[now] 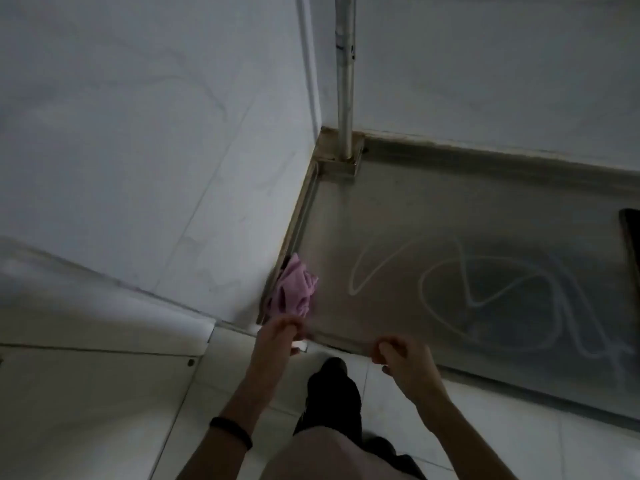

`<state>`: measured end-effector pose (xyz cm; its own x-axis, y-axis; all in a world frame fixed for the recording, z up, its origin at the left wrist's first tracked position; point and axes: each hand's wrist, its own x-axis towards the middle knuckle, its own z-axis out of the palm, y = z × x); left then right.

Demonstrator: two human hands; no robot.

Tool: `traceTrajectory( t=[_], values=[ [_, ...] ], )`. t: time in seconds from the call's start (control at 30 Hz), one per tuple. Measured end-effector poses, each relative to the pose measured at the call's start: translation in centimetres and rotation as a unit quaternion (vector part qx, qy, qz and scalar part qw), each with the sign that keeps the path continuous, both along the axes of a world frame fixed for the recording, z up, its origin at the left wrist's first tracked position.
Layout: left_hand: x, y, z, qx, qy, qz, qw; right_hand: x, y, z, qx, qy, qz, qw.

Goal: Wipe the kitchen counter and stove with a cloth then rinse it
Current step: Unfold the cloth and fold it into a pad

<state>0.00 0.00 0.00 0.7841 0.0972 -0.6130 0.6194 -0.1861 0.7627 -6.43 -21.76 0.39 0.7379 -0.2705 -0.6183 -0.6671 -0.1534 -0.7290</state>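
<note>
The crumpled pink cloth [294,291] lies on the flat grey metal table [450,209], at the table's left edge near its front corner. The lump is long and runs along that left edge. The left hand [280,332] is at the table's front edge, just below the cloth, with its fingers curled. I cannot tell if it touches the cloth. The right hand [403,353] is farther along the front edge, curled in, and I see nothing in it. The left hand is nearer, so it should grab the cloth.
</note>
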Motion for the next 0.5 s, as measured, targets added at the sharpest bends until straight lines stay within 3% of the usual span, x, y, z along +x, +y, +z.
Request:
traceTrajectory(
  t=[0.23, 0.5],
  values=[
    [3.6, 1.6, -1.3, 0.034, 0.022, 0.036, 0.999, 9.6, 6.6, -4.5, -0.001, 0.030, -0.002, 1.000],
    [5.1, 1.3, -0.5, 0.094, -0.003, -0.064, 0.993, 14.8, 10.3, -6.7, 0.056, 0.059, -0.070, 0.994]
  ],
)
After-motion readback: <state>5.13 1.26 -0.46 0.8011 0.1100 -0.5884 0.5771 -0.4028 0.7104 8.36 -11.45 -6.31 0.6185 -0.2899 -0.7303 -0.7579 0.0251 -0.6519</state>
